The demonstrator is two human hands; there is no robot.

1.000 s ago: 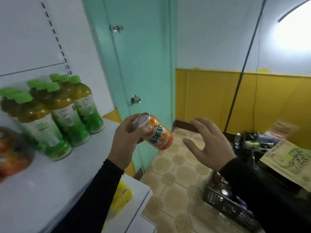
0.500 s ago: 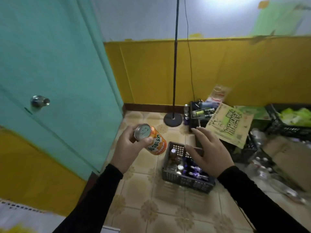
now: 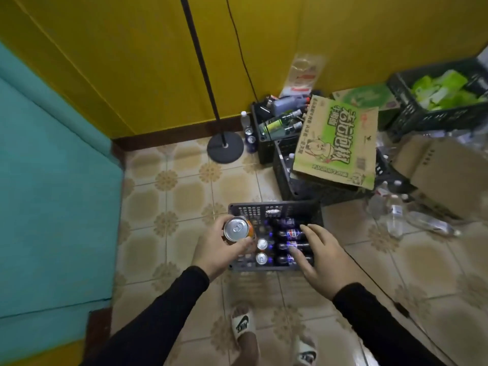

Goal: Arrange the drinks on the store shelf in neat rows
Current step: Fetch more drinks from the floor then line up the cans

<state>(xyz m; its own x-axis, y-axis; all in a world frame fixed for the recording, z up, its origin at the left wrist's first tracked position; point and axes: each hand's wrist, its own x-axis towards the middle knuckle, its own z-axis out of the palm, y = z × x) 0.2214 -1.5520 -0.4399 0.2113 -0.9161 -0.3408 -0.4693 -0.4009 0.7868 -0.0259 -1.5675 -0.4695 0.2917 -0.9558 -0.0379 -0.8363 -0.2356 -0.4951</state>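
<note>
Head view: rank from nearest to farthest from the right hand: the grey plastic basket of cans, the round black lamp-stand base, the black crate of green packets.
1. Grey plastic basket of cans: directly under the right hand, whose fingers reach over it.
2. Round black lamp-stand base: farther up the floor, by the yellow wall.
3. Black crate of green packets: far upper right corner.

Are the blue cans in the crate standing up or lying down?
Mixed. Several blue cans lie on their sides in the crate, labels up; two by the left hand stand upright, silver tops showing.
</note>
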